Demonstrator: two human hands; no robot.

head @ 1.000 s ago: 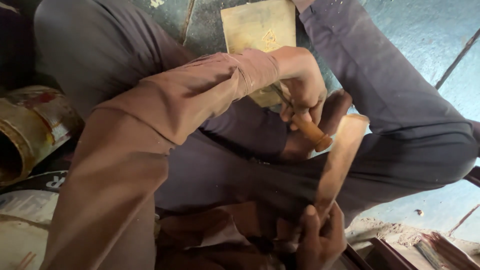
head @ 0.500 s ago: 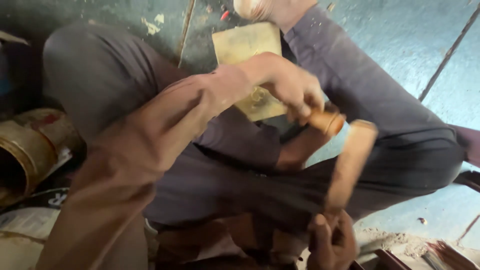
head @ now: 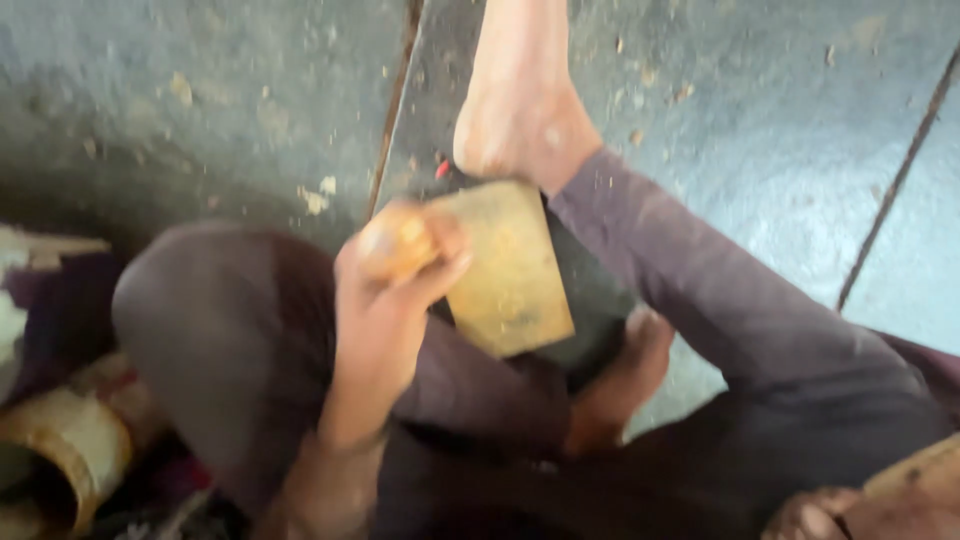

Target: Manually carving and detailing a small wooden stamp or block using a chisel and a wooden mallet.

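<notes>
Above lap: left hand [head: 400, 290] grip closed around rounded orange-brown wooden handle [head: 395, 240]; right hand [head: 810, 515] grip unclear.

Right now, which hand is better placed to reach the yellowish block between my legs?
Probably the left. The left hand, gripping a wooden handle, is right beside the yellowish block. The right hand is off at the bottom edge by a wooden strip.

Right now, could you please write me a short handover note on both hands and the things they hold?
Left hand: closed around a rounded wooden tool handle, raised over the lap; its working end is hidden.
Right hand: at the bottom edge, against a wooden strip; the grip is cut off.
Handle and strip are apart.
A flat yellowish block lies below the bare foot.
</notes>
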